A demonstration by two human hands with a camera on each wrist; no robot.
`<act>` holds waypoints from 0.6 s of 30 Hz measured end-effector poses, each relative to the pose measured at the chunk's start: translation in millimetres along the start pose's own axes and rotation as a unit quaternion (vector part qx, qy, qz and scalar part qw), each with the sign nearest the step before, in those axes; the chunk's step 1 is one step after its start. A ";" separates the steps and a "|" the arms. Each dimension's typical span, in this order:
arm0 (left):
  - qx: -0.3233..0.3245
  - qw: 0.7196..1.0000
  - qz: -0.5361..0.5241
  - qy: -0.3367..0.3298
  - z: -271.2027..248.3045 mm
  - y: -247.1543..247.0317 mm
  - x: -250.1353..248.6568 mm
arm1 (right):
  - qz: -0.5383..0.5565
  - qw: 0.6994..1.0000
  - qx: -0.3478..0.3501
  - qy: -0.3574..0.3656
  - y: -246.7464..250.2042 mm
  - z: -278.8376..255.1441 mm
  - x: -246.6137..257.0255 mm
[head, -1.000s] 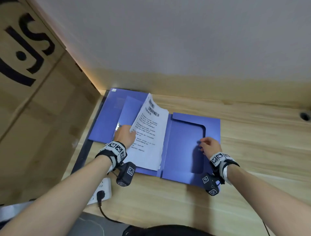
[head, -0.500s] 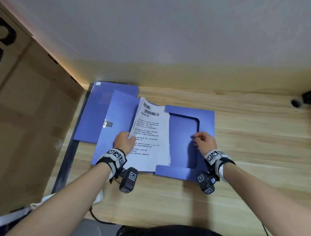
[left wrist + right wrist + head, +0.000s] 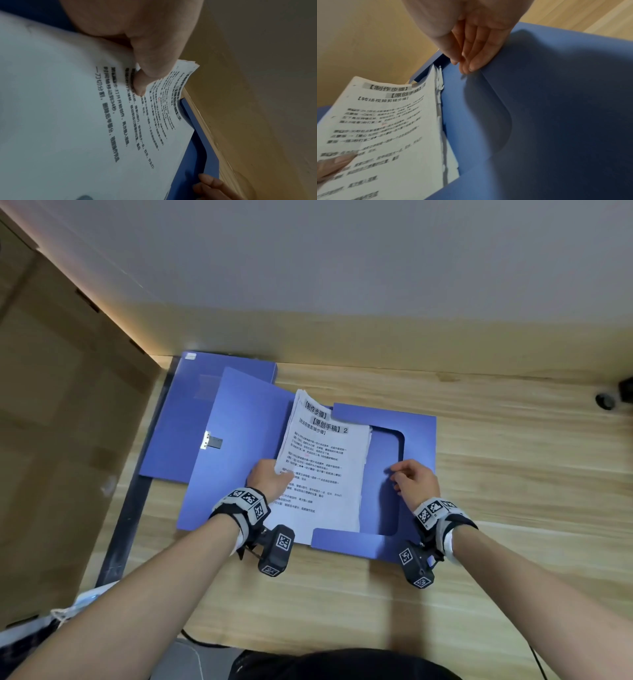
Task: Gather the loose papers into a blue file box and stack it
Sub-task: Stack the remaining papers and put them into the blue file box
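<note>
**Risks**

1. The papers are a loose, unbound stack, with ragged sheet edges showing along the side facing the right hand. Sheets are likely to fan out or catch on the pocket flap while the stack slides under it.
2. The far corner of the stack curls upward, away from the left grip. This corner could fold against the flap edge or overshoot the far side of the blue file box.
3. The flap is raised by fingertip contact only. If it slips, it would probably drop onto the stack and block entry.
4. The box lies open and flat on the desk. A sideways push from the stack could shift it, because neither hand pins its base.

**Grip state**

1. Left hand: clenched on the papers. The thumb presses on the printed top sheet; the fingers under the stack are hidden. The hold is at the stack's near left edge, so most of the stack extends beyond the grip, over the box interior.
2. Right hand: its fingers are nearly straight and bunched together, touching the inner edge of the flap. The wrist view does not show a thumb pinching the flap from below, so the hand counts as released, not grasping.

**Location of parts**

The papers lie between both hands, partly inside the open box. A second blue file box lies beyond the left grip, partly under the open cover.
</note>
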State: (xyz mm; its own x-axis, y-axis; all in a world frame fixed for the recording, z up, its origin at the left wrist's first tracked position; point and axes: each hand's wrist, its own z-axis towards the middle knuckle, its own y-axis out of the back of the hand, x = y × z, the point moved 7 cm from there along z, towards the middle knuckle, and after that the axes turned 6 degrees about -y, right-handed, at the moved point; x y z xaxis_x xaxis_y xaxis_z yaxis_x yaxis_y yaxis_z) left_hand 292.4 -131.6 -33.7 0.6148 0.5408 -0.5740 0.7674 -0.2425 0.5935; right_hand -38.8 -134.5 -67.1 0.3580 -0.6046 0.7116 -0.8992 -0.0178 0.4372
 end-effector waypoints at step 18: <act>0.070 0.978 -0.185 0.071 -0.9 -85.2 -27.2 | -0.211 0.969 -0.022 0.125 1.0 -7.4 5.5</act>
State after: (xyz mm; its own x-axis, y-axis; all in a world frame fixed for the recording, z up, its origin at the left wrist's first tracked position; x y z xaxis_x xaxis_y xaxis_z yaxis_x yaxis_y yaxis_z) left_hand 210.2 -125.0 -68.2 0.2664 0.7164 -0.6448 0.9562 -0.1121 0.2705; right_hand -35.9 -132.0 -58.8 0.7461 -0.3386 0.5733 -0.6499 -0.1833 0.7376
